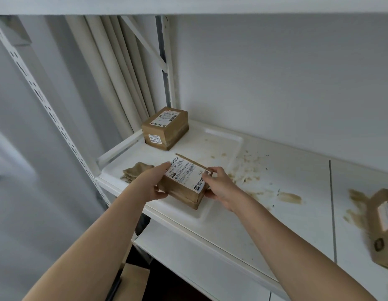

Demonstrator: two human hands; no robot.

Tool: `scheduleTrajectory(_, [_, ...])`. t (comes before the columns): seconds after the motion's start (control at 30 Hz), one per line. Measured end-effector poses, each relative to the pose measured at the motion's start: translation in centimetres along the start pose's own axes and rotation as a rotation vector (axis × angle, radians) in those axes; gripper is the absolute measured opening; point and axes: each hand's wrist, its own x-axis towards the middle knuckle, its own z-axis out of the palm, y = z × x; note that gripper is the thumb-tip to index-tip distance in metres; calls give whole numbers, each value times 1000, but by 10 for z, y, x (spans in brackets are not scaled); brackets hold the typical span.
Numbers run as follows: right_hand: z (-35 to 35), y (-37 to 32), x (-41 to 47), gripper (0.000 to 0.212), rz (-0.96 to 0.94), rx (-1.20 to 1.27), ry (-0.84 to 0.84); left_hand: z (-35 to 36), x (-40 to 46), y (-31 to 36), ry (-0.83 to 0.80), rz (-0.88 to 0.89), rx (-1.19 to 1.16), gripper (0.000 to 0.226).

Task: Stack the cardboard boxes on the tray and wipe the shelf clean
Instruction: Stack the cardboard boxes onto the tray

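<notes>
A white tray (221,137) lies on the left end of the white shelf (297,213). Over its front part I hold a labelled cardboard box (184,181) between both hands: my left hand (154,183) grips its left side, my right hand (219,185) grips its right side. A second cardboard box (165,129) stands at the tray's back left corner. A third box (384,227) lies on the shelf at the far right edge, partly cut off. A brown folded cloth (134,172) lies on the tray's left front, beside my left hand.
Brown smears and crumbs (253,170) cover the shelf right of the tray, with a thicker patch (289,197) and more dirt by the third box. White perforated uprights (37,90) frame the left side. A lower shelf (188,257) and a cardboard box (132,281) sit below.
</notes>
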Motion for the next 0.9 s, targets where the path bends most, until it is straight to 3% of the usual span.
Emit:
scheduleTrajectory(0.17, [0, 4, 2, 18, 18, -92, -17, -5, 4, -3, 27, -31, 107, 43])
scheduleTrajectory(0.37, [-1, 4, -1, 35, 52, -88, -58, -7, 8, -2, 72, -76, 155, 41])
scheduleTrajectory(0.57, [-14, -6, -9, 49, 65, -47, -38, 7, -1, 6, 140, 4, 134, 17])
scheduleTrajectory(0.77, [-43, -9, -16, 37, -4, -14, 75, 33, -14, 19, 376, 145, 272, 43])
scheduleTrajectory(0.9, [-75, -11, -26, 24, -85, 75, 191, 62, -26, 28, 345, 256, 215, 39])
